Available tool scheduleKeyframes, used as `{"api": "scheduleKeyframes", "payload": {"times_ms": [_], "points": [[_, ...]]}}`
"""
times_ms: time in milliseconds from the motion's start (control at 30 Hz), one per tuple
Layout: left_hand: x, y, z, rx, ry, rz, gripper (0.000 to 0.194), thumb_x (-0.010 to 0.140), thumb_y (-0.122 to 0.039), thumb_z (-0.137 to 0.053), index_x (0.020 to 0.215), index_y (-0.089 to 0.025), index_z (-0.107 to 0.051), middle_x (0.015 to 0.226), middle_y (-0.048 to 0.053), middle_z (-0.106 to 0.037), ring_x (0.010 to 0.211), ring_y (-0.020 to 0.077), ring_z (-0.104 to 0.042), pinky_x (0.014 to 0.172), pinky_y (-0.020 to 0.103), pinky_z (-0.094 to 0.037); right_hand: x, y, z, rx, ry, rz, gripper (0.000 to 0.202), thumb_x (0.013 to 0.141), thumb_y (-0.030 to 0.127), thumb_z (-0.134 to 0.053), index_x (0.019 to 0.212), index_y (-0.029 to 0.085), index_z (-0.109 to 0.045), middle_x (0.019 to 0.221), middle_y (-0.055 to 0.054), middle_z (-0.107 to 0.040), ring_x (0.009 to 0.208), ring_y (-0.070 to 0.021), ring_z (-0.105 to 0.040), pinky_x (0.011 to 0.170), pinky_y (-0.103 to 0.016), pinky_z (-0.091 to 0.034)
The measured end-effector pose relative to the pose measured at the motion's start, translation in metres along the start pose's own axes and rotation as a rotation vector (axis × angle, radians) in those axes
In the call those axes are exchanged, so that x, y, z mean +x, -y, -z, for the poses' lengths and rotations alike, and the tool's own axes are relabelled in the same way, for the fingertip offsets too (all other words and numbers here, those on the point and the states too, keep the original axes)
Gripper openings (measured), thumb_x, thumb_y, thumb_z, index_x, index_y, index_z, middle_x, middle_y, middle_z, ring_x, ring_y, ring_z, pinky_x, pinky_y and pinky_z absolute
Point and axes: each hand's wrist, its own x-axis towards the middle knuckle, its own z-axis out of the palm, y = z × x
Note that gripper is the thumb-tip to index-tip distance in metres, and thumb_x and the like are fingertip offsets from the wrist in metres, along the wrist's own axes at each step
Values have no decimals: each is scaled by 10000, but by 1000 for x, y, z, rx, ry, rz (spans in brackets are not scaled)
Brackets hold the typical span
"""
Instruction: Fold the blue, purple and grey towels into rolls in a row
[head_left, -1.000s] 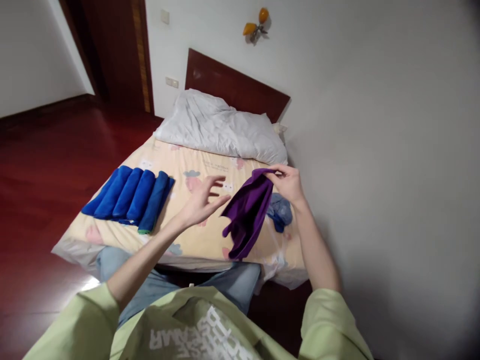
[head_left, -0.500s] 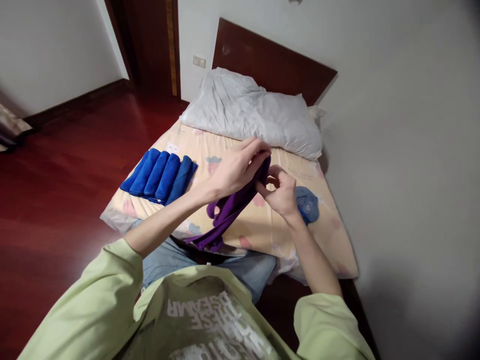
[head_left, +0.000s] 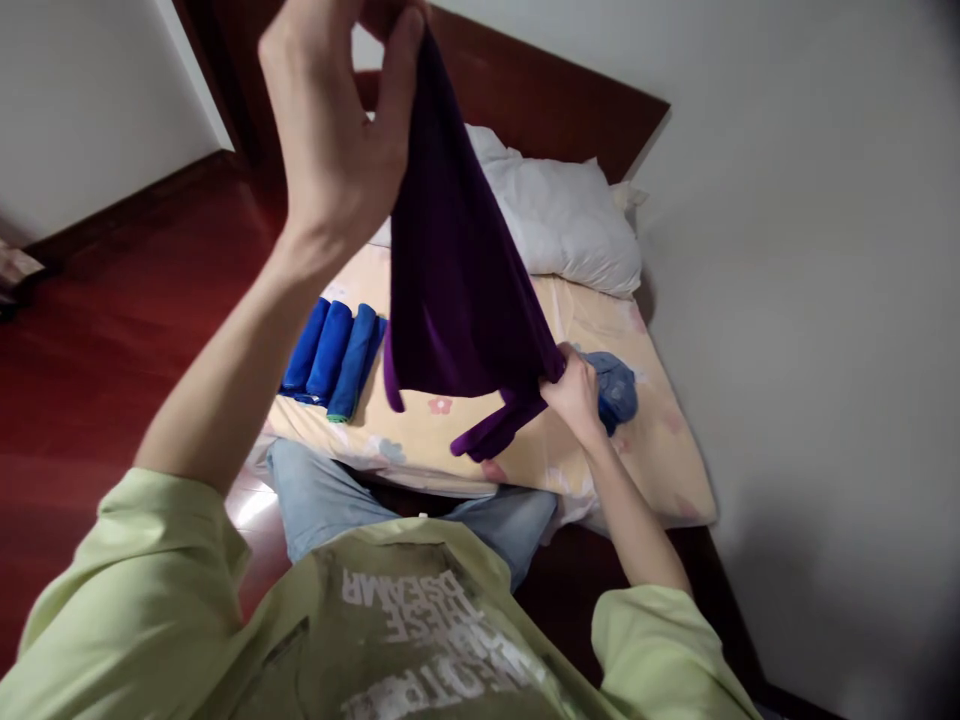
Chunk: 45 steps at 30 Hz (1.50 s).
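Observation:
A purple cloth [head_left: 461,270] hangs stretched between my two hands above the bed. My left hand [head_left: 341,120], raised high at the top left, pinches its upper corner between thumb and fingers. Lower and to the right, my right hand [head_left: 574,395] is closed round the cloth's side edge, with a loose strip dangling beside it. Behind the cloth, to the left, several rolled blue cloths [head_left: 330,350] lie side by side on the bed. Just past my right hand sits a translucent bluish bag or bundle [head_left: 616,390].
The bed [head_left: 660,460] has a cream patterned sheet. A pale pillow or bedding [head_left: 570,220] rests against the dark wooden headboard [head_left: 555,90]. A wall stands close on the right, and dark red floor [head_left: 150,300] lies to the left. My legs touch the bed's near edge.
My left hand has risen up and to the left, pulling the bunched purple cloth open. My right hand has moved slightly down and right and closed on its edge.

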Motion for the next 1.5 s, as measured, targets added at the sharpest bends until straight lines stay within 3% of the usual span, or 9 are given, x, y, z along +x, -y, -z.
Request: {"api": "scheduleKeyframes", "payload": {"times_ms": [133, 267, 367, 533, 733, 900, 1133, 1300, 1500], "points": [[-3, 19, 14, 203, 43, 71, 196, 1061, -138, -502, 1166, -118, -666, 1038, 23, -647, 946, 67, -621, 689, 121, -527, -6, -34, 0, -72, -42, -74, 291, 681, 181, -570, 970, 204, -592, 986, -100, -686, 834, -235, -633, 757, -324, -469], [-8, 23, 27, 273, 99, 157, 219, 1030, -81, -529, 1163, -147, -689, 1048, 10, -661, 912, 49, -602, 664, 108, -519, -16, -71, -2, -118, -12, -201, 272, 676, 185, -605, 945, 219, -622, 896, -71, -710, 795, -233, -641, 757, -317, -469], [-13, 25, 33, 256, 110, 179, 187, 1051, -157, -536, 1170, -162, -680, 1064, -11, -664, 909, 35, -594, 675, 98, -524, -24, -100, -5, -175, -27, -323, 183, 698, 181, -597, 867, 222, -652, 835, -74, -720, 776, -240, -639, 757, -318, -461], [-18, 22, 27, 207, 158, 329, 267, 1034, -381, -584, 1150, -159, -674, 1027, -15, -655, 877, 43, -586, 689, 142, -546, -43, -134, -13, -143, -79, -375, 231, 711, 162, -550, 905, 204, -669, 879, -90, -730, 801, -240, -640, 772, -313, -459], [-28, 33, 24, 382, 174, 507, 220, 995, -365, -665, 1112, -179, -675, 1036, -49, -653, 857, 48, -545, 686, 200, -566, -72, -165, -12, -188, -139, -372, 207, 699, 170, -521, 882, 201, -613, 956, -108, -685, 850, -226, -603, 826, -316, -459], [-45, 35, 35, 329, 240, 708, 205, 984, -353, -682, 1099, -183, -679, 1025, -74, -661, 842, 50, -521, 810, 244, -580, -100, -189, -11, 128, -92, -337, 152, 705, 257, -527, 835, 201, -584, 856, -70, -653, 822, -207, -596, 783, -315, -489], [-80, 50, 44, 288, 293, 829, 223, 985, -370, -659, 1114, -189, -689, 1030, -101, -677, 855, 44, -552, 878, 280, -572, -121, -179, -20, 775, -129, -584, 244, 611, 374, -635, 762, 225, -513, 693, 24, -570, 683, -152, -553, 681, -281, -496], [-93, 62, 63, 316, 305, 912, 278, 934, -417, -694, 1103, -196, -710, 1010, -106, -716, 813, 59, -559, 886, 297, -571, -119, -180, 5, 1044, -156, -606, 251, 711, 480, -581, 733, 254, -473, 751, -22, -596, 789, -205, -623, 741, -361, -547], [-102, 63, 71, 325, 370, 833, 211, 888, -351, -718, 1042, -212, -755, 840, -84, -700, 737, 75, -538, 892, 284, -556, -95, -205, 55, 767, -507, -498, 414, 788, 678, -537, 749, 277, -443, 764, -46, -564, 759, -222, -578, 690, -395, -496]]}}
